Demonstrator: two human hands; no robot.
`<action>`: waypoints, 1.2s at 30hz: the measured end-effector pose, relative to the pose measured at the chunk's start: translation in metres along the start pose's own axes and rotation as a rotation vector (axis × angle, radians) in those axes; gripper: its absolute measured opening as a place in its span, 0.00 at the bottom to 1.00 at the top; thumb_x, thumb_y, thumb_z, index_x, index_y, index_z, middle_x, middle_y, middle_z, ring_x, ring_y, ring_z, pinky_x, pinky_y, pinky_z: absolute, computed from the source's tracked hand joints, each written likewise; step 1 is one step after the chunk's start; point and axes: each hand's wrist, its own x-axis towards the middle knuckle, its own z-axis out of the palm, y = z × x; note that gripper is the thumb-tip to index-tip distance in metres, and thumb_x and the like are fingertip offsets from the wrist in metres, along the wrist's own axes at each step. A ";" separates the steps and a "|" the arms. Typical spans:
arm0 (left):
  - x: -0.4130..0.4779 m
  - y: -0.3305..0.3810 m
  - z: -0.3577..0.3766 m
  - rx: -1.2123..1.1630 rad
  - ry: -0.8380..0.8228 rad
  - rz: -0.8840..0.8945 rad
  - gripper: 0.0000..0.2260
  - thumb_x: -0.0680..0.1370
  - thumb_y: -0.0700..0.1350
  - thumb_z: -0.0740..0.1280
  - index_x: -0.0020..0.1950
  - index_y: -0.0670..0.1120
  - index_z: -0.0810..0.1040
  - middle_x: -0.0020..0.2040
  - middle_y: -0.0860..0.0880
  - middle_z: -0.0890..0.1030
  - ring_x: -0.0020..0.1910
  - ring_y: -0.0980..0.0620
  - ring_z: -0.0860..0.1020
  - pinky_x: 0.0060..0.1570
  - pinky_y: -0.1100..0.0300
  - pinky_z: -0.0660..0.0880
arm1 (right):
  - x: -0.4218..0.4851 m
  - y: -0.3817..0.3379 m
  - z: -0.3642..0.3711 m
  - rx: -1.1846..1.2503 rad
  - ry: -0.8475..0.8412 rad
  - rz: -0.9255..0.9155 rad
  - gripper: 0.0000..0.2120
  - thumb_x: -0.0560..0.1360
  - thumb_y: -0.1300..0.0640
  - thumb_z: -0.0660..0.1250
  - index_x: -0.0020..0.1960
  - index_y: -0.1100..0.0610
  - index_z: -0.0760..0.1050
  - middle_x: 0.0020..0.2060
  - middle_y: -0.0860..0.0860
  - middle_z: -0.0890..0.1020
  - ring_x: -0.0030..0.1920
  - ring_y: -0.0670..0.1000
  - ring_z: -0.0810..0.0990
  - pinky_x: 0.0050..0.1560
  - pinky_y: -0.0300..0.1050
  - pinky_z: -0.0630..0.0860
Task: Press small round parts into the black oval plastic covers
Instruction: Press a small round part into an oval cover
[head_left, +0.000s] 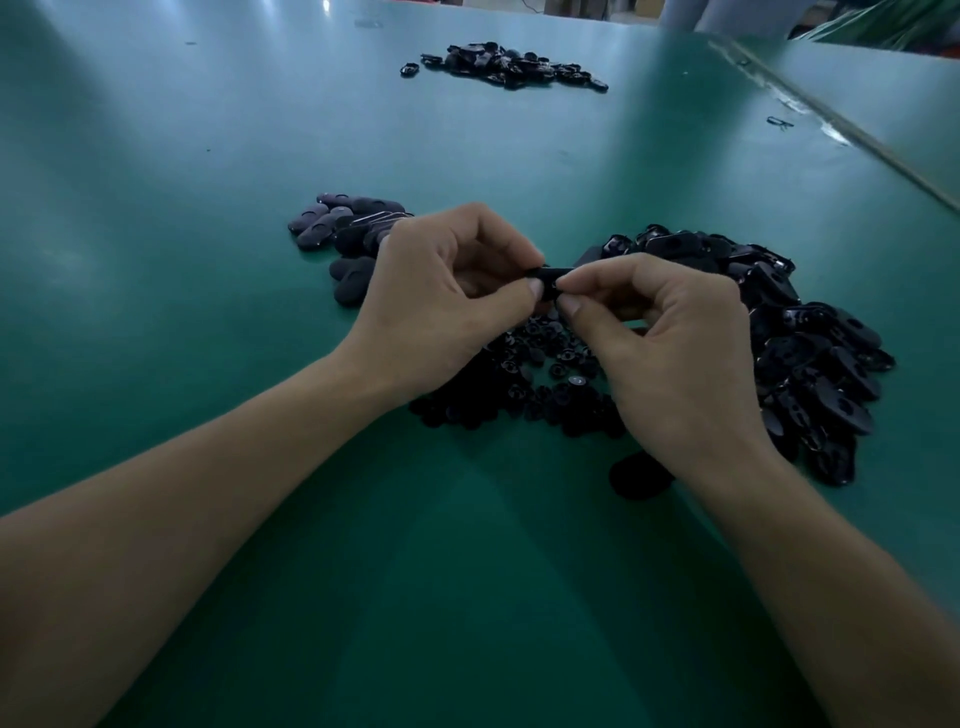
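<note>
Black cover (548, 275), one, pinched in fingers (511, 296) of left hand (441, 291) and right hand (670, 353); four heaps (810, 353).

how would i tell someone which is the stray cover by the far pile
On the green table, look to the far pile of black covers near the back edge. Just off that pile's left end lies one black oval cover. Unlike the rest, it sits alone on bare green, not heaped.

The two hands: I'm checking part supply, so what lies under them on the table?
A pile of small round parts lies on the green table under the left hand and right hand. The hands cover some of the pile, so its full spread cannot be seen.
</note>
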 end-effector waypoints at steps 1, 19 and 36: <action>0.000 0.000 0.000 0.003 -0.007 0.004 0.10 0.73 0.30 0.72 0.43 0.45 0.79 0.37 0.53 0.85 0.36 0.55 0.84 0.41 0.62 0.81 | 0.000 0.001 0.000 0.012 0.007 0.005 0.10 0.74 0.62 0.73 0.43 0.46 0.82 0.34 0.41 0.83 0.35 0.40 0.80 0.40 0.33 0.74; 0.000 -0.001 0.000 0.044 -0.037 0.032 0.08 0.71 0.34 0.73 0.43 0.47 0.81 0.40 0.49 0.85 0.38 0.54 0.83 0.43 0.60 0.81 | 0.001 -0.003 0.002 -0.047 0.005 0.030 0.12 0.75 0.62 0.72 0.42 0.45 0.77 0.37 0.43 0.83 0.39 0.44 0.82 0.45 0.46 0.81; -0.001 -0.001 -0.001 0.223 0.033 0.127 0.12 0.72 0.44 0.76 0.48 0.58 0.78 0.42 0.54 0.84 0.40 0.54 0.84 0.44 0.57 0.81 | -0.004 -0.010 0.004 -0.097 0.030 -0.033 0.13 0.74 0.63 0.72 0.42 0.45 0.77 0.38 0.41 0.83 0.37 0.45 0.83 0.41 0.46 0.81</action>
